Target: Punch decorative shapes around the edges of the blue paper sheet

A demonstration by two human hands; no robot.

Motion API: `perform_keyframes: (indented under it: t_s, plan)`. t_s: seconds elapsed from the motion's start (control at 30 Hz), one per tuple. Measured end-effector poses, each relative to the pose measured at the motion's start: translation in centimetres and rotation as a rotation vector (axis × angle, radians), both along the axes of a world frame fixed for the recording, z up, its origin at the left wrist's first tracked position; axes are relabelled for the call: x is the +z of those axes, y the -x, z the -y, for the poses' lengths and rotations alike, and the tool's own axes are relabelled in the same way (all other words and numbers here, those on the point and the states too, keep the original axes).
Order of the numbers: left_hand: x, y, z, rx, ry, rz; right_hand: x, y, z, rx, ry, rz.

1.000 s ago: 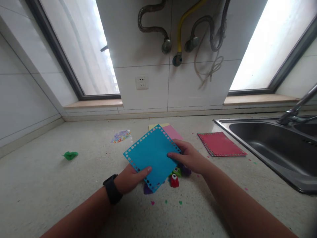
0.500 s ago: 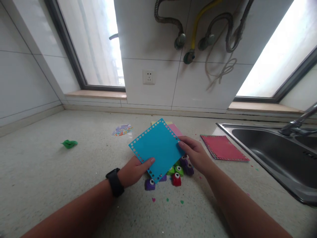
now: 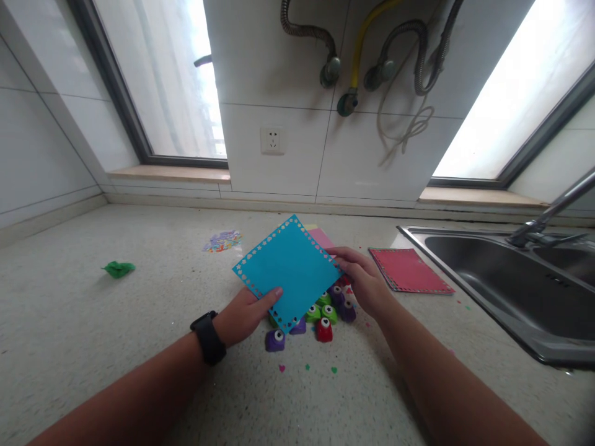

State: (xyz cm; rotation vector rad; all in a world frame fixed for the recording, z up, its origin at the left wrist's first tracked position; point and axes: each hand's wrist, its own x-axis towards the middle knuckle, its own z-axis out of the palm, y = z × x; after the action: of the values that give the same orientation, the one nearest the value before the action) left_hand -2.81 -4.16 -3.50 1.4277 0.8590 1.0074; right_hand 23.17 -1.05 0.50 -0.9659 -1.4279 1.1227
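A square sheet of blue paper point(image 3: 292, 266) is held up over the counter, one corner toward me, with small shapes punched along its edges. My left hand point(image 3: 248, 313) grips its lower left edge, thumb on top and fingers underneath. At the right corner, my right hand point(image 3: 360, 275) pinches the same sheet. Below the paper lie several craft punches: a red punch point(image 3: 324, 330), a purple punch point(image 3: 276, 340), a green punch point(image 3: 329, 314) and others partly hidden by the sheet. Behind it, pink paper point(image 3: 320, 237) shows in part.
A stack of punched sheets with a red sheet point(image 3: 411, 271) on top lies beside the steel sink point(image 3: 418, 248). Paper cutouts point(image 3: 222, 241) are heaped at the back left. Farther left is a crumpled green piece point(image 3: 118, 269). Loose cutouts such as a green heart point(image 3: 334, 370) dot the front.
The view has shifted slightly, so everything sits a little farther left and up. Both hands still hold the blue paper; the right fingers have moved slightly at its corner.
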Motion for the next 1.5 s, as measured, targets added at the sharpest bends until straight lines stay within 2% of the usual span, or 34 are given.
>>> perform_keyframes:
  t_s: [0.4, 0.6, 0.67, 0.83, 1.03, 1.13, 1.3, 1.5]
  plan:
    - [-0.2, 0.1, -0.2, 0.002, 0.02, -0.027, 0.2, 0.1, 0.1, -0.021, -0.059, 0.105]
    - [-0.5, -0.1, -0.4, 0.076, 0.118, 0.115, 0.2, -0.1, -0.4, -0.142, -0.081, 0.118]
    - [-0.4, -0.2, -0.4, 0.091, 0.143, 0.171, 0.2, -0.2, -0.4, -0.182, -0.11, 0.205]
    - [-0.1, -0.4, -0.5, 0.17, 0.153, 0.201, 0.0, -1.0, -0.5, -0.232, -0.217, 0.637]
    - [0.0, -0.3, -0.7, 0.235, 0.2, 0.177, 0.4, -2.2, -1.0, -0.122, -0.354, 0.975]
    - [0.1, -0.3, -0.6, 0.243, 0.199, 0.175, 1.0, -2.3, -0.7, -0.01, -0.421, 1.001]
    - [0.6, -0.4, -0.5, 0.258, 0.176, 0.164, 1.5, -1.7, 0.1, 0.226, -0.422, 1.082]
    - [1.3, -0.6, -0.2, 0.283, 0.145, 0.164, 1.3, -1.9, 0.0, 0.285, -0.4, 1.184]
